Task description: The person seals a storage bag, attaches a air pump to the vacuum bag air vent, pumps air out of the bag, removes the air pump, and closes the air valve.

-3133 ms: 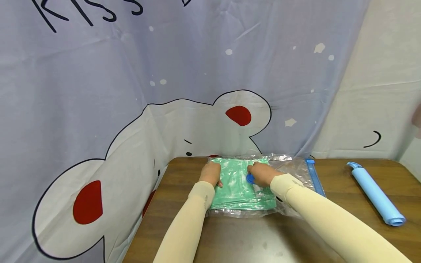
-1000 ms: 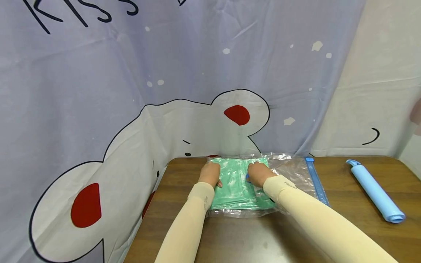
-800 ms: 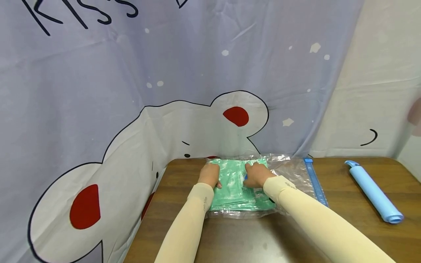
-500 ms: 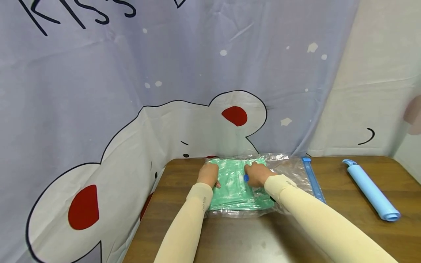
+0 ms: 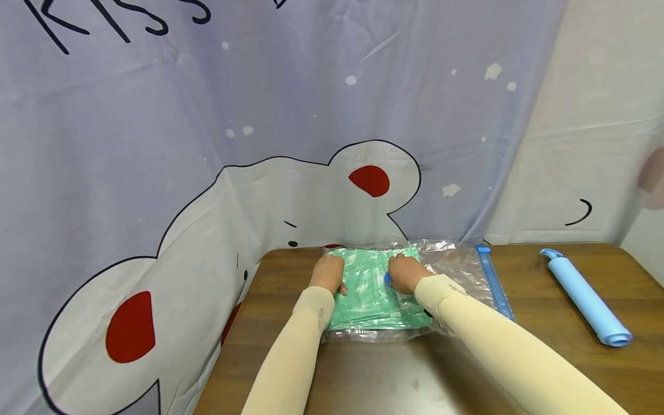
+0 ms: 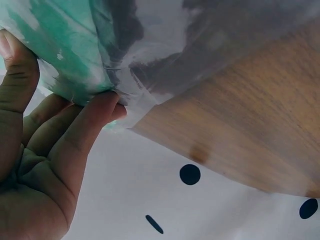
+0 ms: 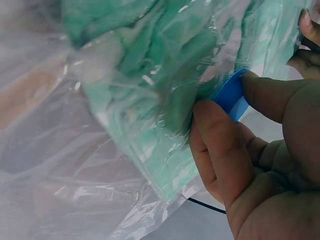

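A clear plastic vacuum storage bag (image 5: 459, 270) lies on the table with folded green cloth (image 5: 363, 288) inside. My left hand (image 5: 328, 274) holds the bag's left side; in the left wrist view the thumb lies over the green-filled plastic, with the other fingers curled against its edge. Over the middle of the bag, my right hand (image 5: 407, 274) pinches a round blue valve cap (image 7: 233, 97) between thumb and fingers. Part of the cap is hidden by those fingers.
A blue zip strip (image 5: 494, 282) closes off the bag's right end. Farther right on the wooden table (image 5: 384, 374) lies a light blue hand pump (image 5: 588, 300). A printed cloth (image 5: 290, 196) hangs right behind the table's back edge.
My right fingers have shifted and re-gripped around the blue cap, which shows less than 3.1 s ago. My left hand keeps its place on the bag. The head view has drifted slightly.
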Motion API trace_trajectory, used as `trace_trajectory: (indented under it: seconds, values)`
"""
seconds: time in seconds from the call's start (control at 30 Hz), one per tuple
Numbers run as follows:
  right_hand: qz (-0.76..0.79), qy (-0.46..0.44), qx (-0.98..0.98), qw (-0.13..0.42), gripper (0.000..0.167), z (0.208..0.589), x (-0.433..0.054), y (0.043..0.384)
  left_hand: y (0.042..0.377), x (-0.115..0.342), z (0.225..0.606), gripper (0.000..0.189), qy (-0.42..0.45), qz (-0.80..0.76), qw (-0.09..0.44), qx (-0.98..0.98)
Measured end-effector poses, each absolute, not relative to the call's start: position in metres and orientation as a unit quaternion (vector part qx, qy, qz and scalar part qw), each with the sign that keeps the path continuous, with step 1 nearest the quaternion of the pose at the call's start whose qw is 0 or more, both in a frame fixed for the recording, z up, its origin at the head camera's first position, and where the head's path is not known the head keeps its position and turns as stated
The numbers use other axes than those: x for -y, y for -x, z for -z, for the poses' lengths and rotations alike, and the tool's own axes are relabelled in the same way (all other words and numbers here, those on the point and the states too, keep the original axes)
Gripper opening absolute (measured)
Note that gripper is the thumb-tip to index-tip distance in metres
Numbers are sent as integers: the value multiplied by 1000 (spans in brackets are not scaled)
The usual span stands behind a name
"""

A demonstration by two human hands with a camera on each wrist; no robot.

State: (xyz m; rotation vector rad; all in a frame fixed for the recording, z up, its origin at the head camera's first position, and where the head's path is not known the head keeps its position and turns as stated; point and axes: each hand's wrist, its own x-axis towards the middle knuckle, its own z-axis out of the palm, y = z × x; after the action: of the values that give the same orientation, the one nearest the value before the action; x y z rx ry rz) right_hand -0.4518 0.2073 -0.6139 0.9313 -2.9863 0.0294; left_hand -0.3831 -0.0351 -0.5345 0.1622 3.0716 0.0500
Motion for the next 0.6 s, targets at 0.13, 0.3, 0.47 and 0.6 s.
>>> trace_trajectory:
  seconds: [0.13, 0.3, 0.47, 0.6]
  values:
    - [-25, -283, 959, -13, 56, 613, -209, 452, 376, 30, 523, 39, -43, -20, 48, -998]
    - [-72, -270, 958, -63, 48, 606, -214, 450, 393, 36, 544, 37, -59, -7, 30, -998]
    - [-79, -287, 952, -73, 37, 579, -212, 432, 388, 33, 539, 30, -45, -15, 39, -998]
    - [-71, -309, 947, -57, 29, 541, -210, 402, 373, 27, 523, 30, -38, -21, 35, -998]
